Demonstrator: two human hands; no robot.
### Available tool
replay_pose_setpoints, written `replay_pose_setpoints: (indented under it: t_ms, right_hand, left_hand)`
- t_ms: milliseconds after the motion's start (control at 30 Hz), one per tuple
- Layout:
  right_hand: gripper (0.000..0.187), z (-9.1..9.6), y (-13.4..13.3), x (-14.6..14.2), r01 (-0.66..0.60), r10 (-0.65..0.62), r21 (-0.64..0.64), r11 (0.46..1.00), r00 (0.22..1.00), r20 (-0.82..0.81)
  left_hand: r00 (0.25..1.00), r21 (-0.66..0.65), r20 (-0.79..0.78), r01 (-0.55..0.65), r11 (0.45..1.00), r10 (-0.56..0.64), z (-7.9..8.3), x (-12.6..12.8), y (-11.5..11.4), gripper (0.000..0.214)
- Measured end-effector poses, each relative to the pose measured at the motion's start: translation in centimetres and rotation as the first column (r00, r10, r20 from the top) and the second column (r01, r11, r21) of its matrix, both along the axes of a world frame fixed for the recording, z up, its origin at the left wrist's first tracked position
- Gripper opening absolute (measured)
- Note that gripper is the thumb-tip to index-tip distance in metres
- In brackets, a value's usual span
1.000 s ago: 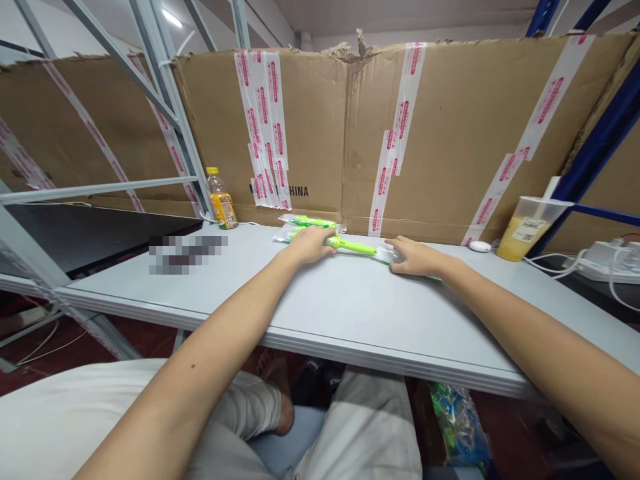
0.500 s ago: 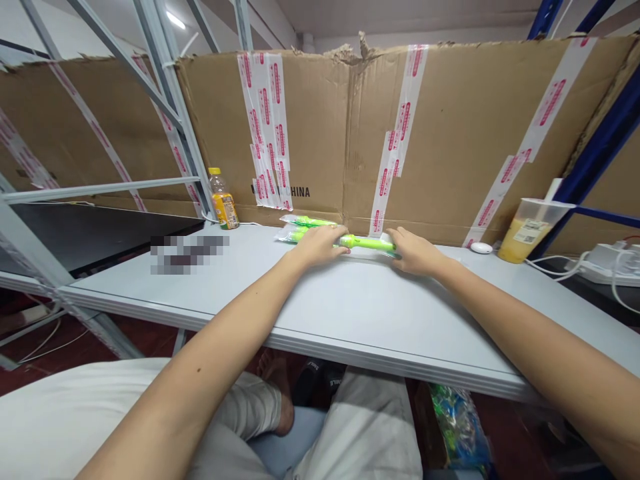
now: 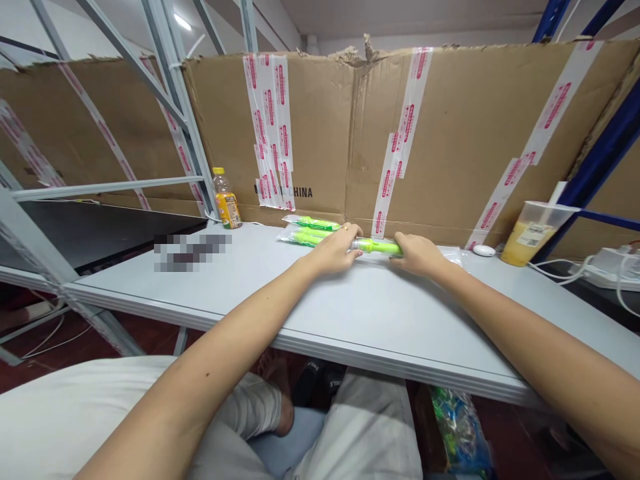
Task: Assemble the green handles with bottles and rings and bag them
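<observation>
A lime-green stick point(image 3: 381, 247) in clear plastic wrap lies near the back of the table, between my two hands. My left hand point(image 3: 338, 251) is closed over its left part, thumb toward the right. My right hand point(image 3: 419, 255) grips its right end with bent fingers. Clear wrap point(image 3: 454, 254) shows to the right of my right wrist. Left of my left hand lie two more wrapped green sticks, a rear one point(image 3: 319, 225) and a front one point(image 3: 306, 237). My left hand partly covers their right ends, so whether it touches them I cannot tell.
A cardboard wall point(image 3: 310, 133) rises behind the grey table point(image 3: 350, 313). A yellow-capped bottle point(image 3: 229, 207) stands at the back left. On the right are a white round case point(image 3: 483, 251), a plastic drink cup point(image 3: 530, 237) and a power strip point(image 3: 607, 270) with cables.
My left hand has slid slightly right along the green stick, showing more of the wrapped sticks at left. My right hand keeps its grip. The whole view has shifted slightly.
</observation>
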State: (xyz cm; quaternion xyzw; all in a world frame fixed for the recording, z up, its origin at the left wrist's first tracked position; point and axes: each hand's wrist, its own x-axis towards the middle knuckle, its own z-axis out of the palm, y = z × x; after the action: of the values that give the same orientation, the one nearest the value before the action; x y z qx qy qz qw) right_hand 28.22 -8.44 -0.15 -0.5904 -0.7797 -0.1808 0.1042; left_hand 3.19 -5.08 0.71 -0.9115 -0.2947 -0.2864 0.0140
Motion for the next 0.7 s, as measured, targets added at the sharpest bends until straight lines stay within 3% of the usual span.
replay_pose_setpoints:
  t_ms: [333, 700]
  right_hand:
    - [0.03, 0.03, -0.26, -0.62, 0.028, -0.027, -0.025, 0.999, 0.999, 0.031]
    - [0.026, -0.01, -0.33, -1.01, 0.009, -0.009, -0.03, 1.0, 1.0, -0.013]
  left_hand:
    - [0.993, -0.1, 0.12, 0.018, 0.995, -0.006, 0.37, 0.19, 0.38, 0.024]
    - [0.993, -0.07, 0.096, 0.073, 0.995, -0.067, 0.66, 0.69, -0.12, 0.028]
